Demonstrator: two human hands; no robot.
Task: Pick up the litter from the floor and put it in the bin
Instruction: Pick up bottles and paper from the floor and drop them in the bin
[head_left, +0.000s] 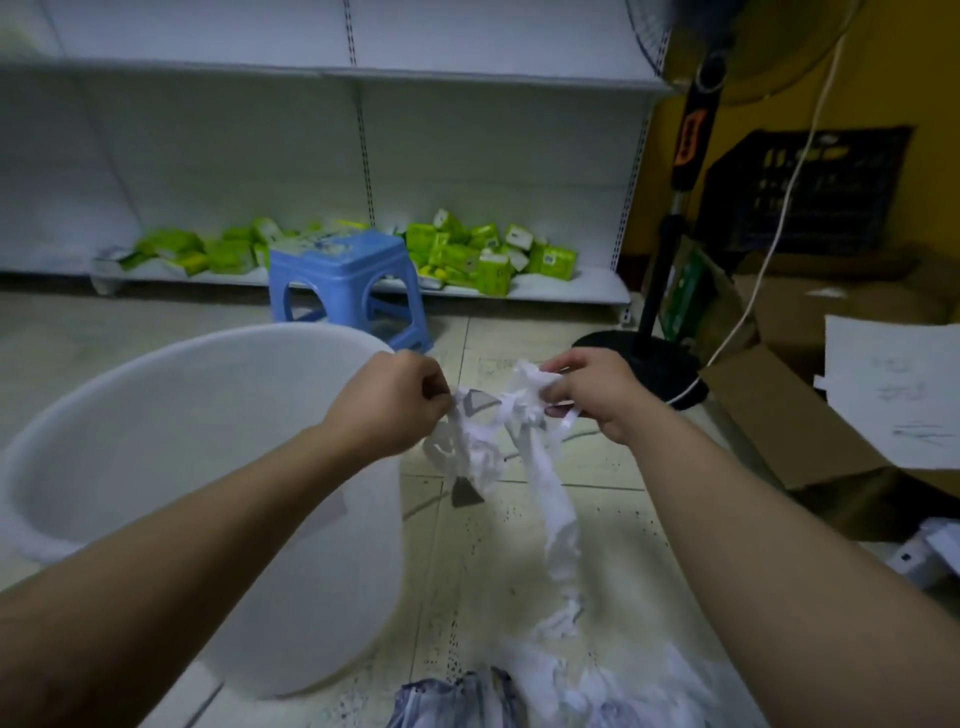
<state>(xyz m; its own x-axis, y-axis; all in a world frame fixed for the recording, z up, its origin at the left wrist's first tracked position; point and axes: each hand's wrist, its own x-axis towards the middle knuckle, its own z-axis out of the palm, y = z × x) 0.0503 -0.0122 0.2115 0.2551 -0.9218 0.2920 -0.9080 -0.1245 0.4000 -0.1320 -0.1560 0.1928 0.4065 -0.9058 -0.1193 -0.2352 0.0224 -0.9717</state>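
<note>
White plastic makes up the big bin (322, 597), which stands on the floor (467, 571) on the left, open at the top. Just past its right rim is the left hand (400, 408). Its grip is closed, with fingers and thumb pinching one end of the litter (556, 514). The litter is a tangle of thin white paper strips with some grey bits. It is up in the air between the two hands, just to the right of the bin, and one long strip hangs down toward the floor. The right hand (597, 397) has its grip closed too, with fingers curled round the other end of the bunch. More torn paper (623, 686) lies on the floor at the near edge. Far off there is a blue stool (345, 280), and on the right a fan stand (670, 234) and a cardboard box (779, 431).

I think this paper is very light and soft. It will bend and flop, and it may tear if pulled hard. Loose strips could slip out and drop. It would be best to scrunch it into a ball and hold the thick middle, not one thin end, then carry it left over the bin
</note>
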